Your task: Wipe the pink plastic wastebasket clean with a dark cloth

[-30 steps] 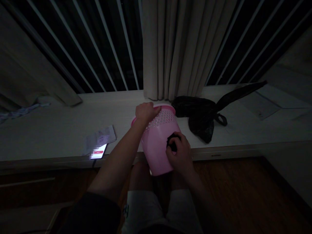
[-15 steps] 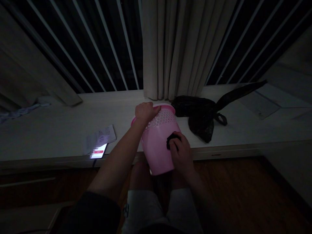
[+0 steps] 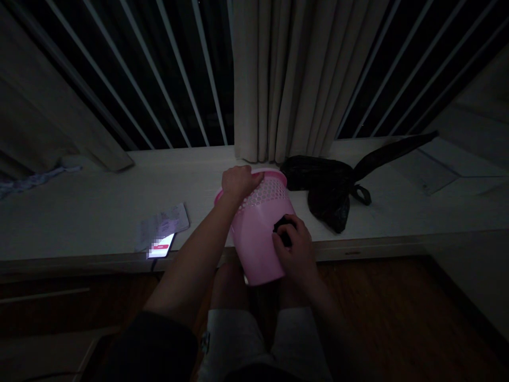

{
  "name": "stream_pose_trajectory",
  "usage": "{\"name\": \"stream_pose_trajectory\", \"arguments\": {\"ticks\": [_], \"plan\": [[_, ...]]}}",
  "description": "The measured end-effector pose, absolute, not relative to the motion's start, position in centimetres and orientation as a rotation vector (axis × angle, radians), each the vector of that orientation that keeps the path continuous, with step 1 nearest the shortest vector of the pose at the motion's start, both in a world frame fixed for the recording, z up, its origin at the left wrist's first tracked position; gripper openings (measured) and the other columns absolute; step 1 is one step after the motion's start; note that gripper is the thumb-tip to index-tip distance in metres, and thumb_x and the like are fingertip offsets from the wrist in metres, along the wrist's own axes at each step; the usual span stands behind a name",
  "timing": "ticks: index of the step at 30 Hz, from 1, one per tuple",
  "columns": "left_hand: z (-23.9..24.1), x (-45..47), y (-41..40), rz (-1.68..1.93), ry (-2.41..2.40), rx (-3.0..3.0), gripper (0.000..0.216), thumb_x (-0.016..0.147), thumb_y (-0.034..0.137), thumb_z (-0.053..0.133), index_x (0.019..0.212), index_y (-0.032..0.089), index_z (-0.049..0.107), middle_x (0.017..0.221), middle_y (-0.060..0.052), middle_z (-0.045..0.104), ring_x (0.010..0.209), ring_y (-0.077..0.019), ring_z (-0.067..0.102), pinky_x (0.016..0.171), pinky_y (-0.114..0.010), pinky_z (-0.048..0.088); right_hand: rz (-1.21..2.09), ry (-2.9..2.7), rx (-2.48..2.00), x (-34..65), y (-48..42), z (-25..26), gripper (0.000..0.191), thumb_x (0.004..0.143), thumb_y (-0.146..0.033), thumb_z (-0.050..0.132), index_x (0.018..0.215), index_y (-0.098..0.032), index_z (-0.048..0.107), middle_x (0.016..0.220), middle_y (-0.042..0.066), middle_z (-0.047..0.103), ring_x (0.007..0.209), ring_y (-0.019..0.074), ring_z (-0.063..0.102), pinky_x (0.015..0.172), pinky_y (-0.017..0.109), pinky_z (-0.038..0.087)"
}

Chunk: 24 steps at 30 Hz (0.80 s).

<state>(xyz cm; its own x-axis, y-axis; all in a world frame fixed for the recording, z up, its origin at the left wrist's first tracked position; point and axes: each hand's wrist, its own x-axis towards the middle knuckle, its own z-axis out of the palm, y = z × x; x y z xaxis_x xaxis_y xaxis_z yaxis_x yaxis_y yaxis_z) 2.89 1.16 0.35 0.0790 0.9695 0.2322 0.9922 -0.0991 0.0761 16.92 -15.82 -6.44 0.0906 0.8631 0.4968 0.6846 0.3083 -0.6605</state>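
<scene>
The left hand (image 3: 240,183) clasps the pink bin (image 3: 256,241), its fingertips hidden beyond the rim; the bin tilts across the sill's (image 3: 99,223) edge. The right hand's (image 3: 297,249) curled fingers pinch a black wad (image 3: 283,222) (too dark to identify) at its side. Papers (image 3: 170,220) overlap a phone (image 3: 163,246).

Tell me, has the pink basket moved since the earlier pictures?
No, not visibly: the pink basket keeps its place below the middle curtain, its rim still under the curtain's hem.
</scene>
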Motion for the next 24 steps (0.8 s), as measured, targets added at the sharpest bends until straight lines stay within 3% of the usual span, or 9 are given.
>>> {"name": "stream_pose_trajectory", "arguments": {"ticks": [3,8,14,21,24], "plan": [[0.4,3.0,1.2,-0.342,-2.048,-2.241,0.069,0.084,0.068,0.033,0.108,0.015,0.070,0.101,-0.018,0.069,0.098,-0.0330,0.063,0.083,-0.041,0.046,0.227,-1.667,-1.447,17.1,-15.9,-6.5,0.004,0.079,-0.024,0.056,0.082,-0.023,0.055,0.118,0.012,0.055,0.115,0.0278,0.053,0.097,0.049,0.042],[0.6,3.1,1.1,-0.339,-2.070,-2.245,0.069,0.085,0.067,0.033,0.111,0.014,0.069,0.103,-0.019,0.068,0.101,-0.0339,0.062,0.084,-0.042,0.045,0.260,-1.880,-1.427,17.8,-16.1,-6.5,0.049,0.064,-0.043,0.074,0.103,-0.021,0.054,0.137,0.017,0.045,0.130,0.0365,0.041,0.104,0.060,0.033],[0.8,3.5,1.1,-0.336,-2.065,-2.247,0.069,0.085,0.067,0.034,0.109,0.013,0.069,0.102,-0.019,0.068,0.099,-0.0339,0.062,0.084,-0.042,0.045,0.373,-1.745,-1.395,18.6,-15.9,-7.0,0.027,0.081,-0.026,0.055,0.108,-0.022,0.055,0.138,0.015,0.048,0.131,0.0287,0.043,0.107,0.056,0.034],[0.6,3.9,1.4,-0.344,-2.049,-2.246,0.069,0.085,0.067,0.034,0.109,0.013,0.070,0.102,-0.018,0.068,0.099,-0.0328,0.061,0.085,-0.041,0.044,0.244,-1.834,-1.357,18.7,-15.3,-6.9,0.029,0.087,-0.021,0.048,0.114,-0.020,0.059,0.136,0.015,0.051,0.131,0.0280,0.044,0.109,0.054,0.036],[0.7,4.1,1.5,-0.341,-2.036,-2.256,0.068,0.085,0.067,0.035,0.109,0.014,0.069,0.102,-0.017,0.068,0.099,-0.0311,0.062,0.085,-0.040,0.044,0.188,-1.906,-1.345,18.3,-15.5,-6.3,0.027,0.089,-0.018,0.048,0.109,-0.020,0.066,0.138,0.014,0.051,0.129,0.0279,0.047,0.104,0.051,0.043]]}}
